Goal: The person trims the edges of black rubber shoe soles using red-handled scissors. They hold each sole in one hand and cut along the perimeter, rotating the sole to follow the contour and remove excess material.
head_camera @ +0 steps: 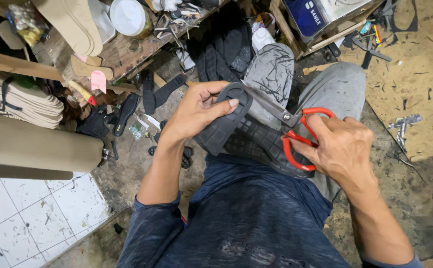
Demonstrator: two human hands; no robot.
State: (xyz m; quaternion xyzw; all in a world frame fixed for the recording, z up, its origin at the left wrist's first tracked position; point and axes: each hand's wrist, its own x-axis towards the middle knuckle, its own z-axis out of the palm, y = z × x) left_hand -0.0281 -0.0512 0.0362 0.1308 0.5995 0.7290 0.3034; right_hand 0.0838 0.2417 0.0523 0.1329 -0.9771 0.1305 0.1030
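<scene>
Sole [246,136] at mid frame is gripped by the left hand [196,111] and should be held steady while scissors [296,131], held by the right hand [343,149], are closed slowly.

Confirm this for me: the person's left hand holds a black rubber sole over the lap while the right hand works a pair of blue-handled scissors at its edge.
Not quite. The head view shows the scissors have red handles, not blue. The rest stands: the left hand holds the black rubber sole over the lap, and the right hand works the scissors at its edge.
</scene>
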